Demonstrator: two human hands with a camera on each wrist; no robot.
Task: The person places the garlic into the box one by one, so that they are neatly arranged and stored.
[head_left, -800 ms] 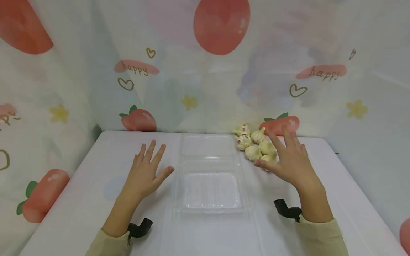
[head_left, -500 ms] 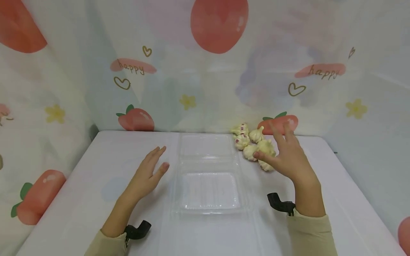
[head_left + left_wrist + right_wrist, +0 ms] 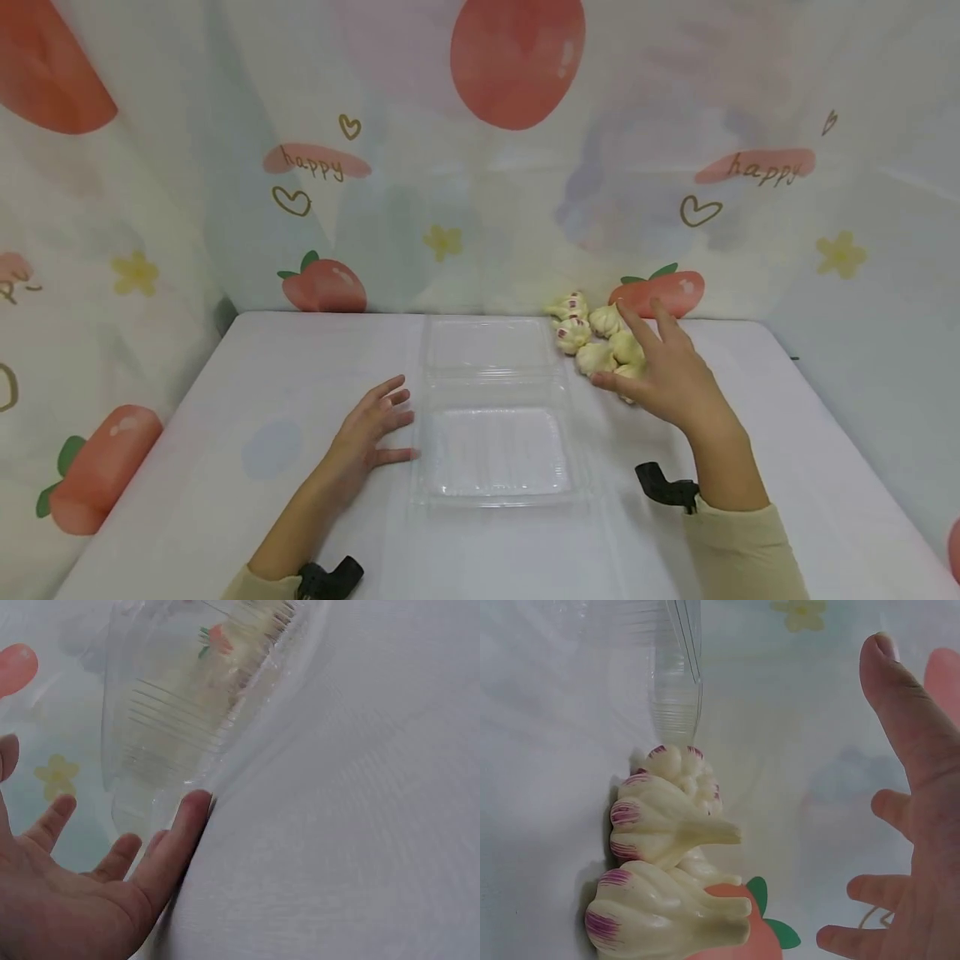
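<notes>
A clear plastic clamshell box lies open on the white table, its lid folded back toward the wall. My left hand is at the box's left edge, fingers spread and thumb tip right at the rim. The left wrist view shows this hand low by the table, in front of the ribbed plastic. Several garlic bulbs are clustered to the right of the lid. Over their right side hovers my right hand, thumb and fingers apart, holding nothing. Purple-streaked garlic bulbs show clearly in the right wrist view.
A patterned cloth with fruit and "happy" prints hangs behind the table and along both sides. White cloth covers the tabletop. Each wrist carries a black camera mount, such as the right one.
My left hand has turned and come lower and to the right, up to the box's left edge. The right hand has shifted only slightly above the garlic. Box and bulbs stay put.
</notes>
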